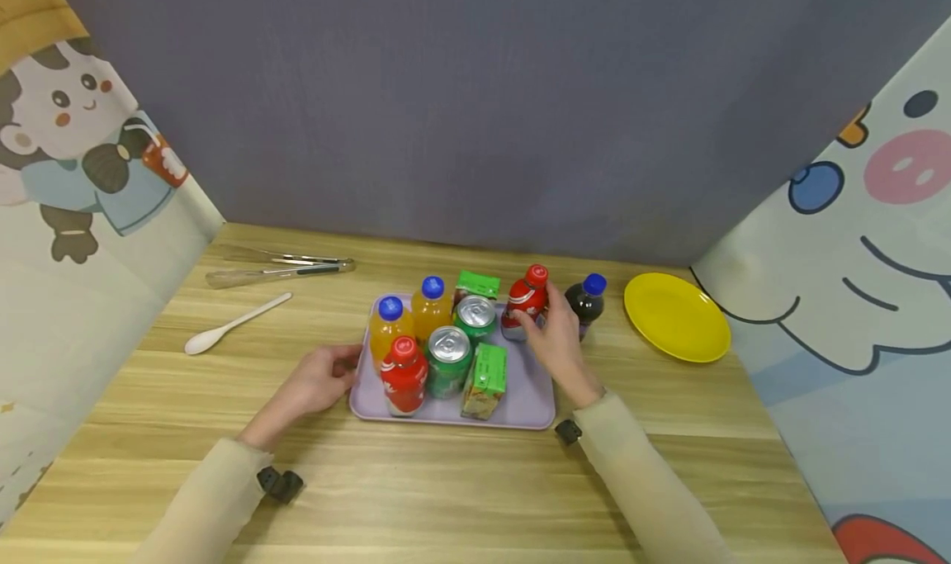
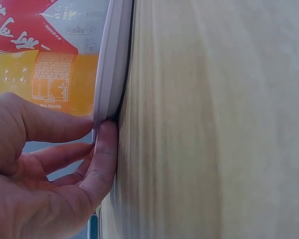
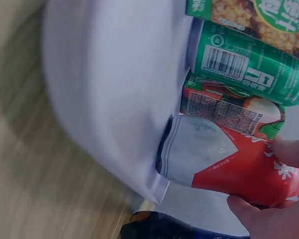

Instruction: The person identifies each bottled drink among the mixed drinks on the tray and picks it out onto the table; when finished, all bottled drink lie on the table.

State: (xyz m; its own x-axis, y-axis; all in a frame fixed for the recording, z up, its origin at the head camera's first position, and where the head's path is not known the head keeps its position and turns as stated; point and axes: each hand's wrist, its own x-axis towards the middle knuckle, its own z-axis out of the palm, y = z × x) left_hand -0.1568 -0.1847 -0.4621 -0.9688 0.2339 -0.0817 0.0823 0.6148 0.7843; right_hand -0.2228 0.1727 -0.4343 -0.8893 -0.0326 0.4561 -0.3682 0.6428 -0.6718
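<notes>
A lilac tray (image 1: 529,399) holds several drinks. My left hand (image 1: 318,380) pinches the tray's left rim, thumb above and a finger at its underside in the left wrist view. My right hand (image 1: 557,341) grips a red bottle (image 1: 526,300) at the tray's back right; its base is at the tray surface in the right wrist view (image 3: 229,164). Also on the tray are two orange juice bottles (image 1: 430,304) with blue caps, another red bottle (image 1: 404,378), two green cans (image 1: 449,362) and two juice boxes (image 1: 486,378), the rear one partly hidden.
A dark bottle with a blue cap (image 1: 585,301) stands just right of the tray, partly behind my right hand. A yellow plate (image 1: 676,316) lies farther right. Metal tongs (image 1: 278,271) and a white spoon (image 1: 238,323) lie at left. A grey panel (image 1: 461,118) rises behind the table.
</notes>
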